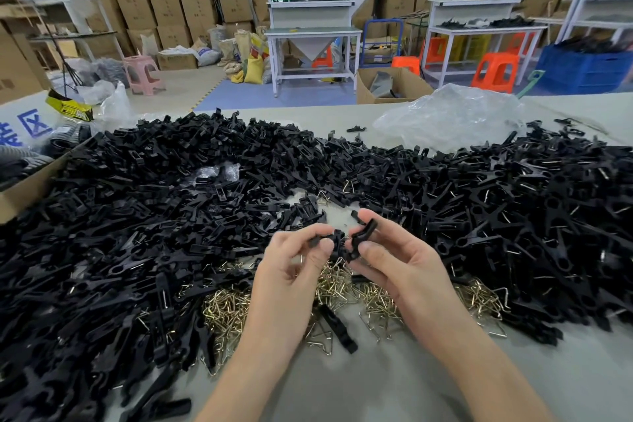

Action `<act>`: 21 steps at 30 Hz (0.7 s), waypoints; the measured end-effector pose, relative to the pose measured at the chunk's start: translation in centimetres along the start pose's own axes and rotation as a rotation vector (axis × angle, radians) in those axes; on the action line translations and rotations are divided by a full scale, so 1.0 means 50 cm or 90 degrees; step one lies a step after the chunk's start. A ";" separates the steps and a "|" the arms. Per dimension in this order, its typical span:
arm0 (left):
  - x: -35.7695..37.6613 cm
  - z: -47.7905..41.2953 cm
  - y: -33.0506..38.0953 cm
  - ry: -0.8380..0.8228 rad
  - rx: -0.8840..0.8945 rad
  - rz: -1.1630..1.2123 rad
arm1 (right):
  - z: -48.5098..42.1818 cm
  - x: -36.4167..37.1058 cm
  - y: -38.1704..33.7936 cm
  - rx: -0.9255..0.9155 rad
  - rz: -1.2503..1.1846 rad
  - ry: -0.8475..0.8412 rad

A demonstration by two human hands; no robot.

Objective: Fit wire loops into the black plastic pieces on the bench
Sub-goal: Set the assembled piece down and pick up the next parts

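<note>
Two black plastic pieces (363,232) meet above the wire loops (342,288) on the worktop (376,387), left hand (291,267) and right hand (400,260) fingers pinching one each (loop between them unclear), so a skewed push might spring them apart.

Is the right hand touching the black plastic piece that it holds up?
Touching. The head view shows the right hand pinching the black plastic piece between thumb and fingers.

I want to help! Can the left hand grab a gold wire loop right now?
Probably not right away: the left hand is pinching a black plastic piece. But the wire loops lie just beneath it, uncovered, so after letting go it likely could.
</note>
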State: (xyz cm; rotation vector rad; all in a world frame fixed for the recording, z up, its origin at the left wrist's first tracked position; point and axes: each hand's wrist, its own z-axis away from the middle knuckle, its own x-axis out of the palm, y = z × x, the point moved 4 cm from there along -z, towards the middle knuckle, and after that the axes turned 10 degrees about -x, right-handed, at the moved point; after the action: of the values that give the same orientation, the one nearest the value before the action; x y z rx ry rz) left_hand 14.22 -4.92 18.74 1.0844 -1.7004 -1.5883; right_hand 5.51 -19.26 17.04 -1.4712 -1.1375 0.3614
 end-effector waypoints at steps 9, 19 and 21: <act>0.001 0.002 -0.014 -0.005 -0.050 -0.013 | 0.006 0.017 0.000 -0.001 0.062 -0.060; 0.008 -0.006 -0.013 -0.092 -0.071 0.019 | 0.009 0.023 -0.001 -0.001 0.066 -0.069; 0.007 -0.007 -0.013 -0.087 -0.083 0.058 | 0.008 0.023 -0.002 -0.001 0.056 -0.060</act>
State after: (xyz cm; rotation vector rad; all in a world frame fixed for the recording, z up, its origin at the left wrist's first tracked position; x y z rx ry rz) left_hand 14.45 -5.39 18.09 0.8397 -1.6809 -1.7218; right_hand 5.72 -18.14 17.45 -1.5215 -1.1510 0.4955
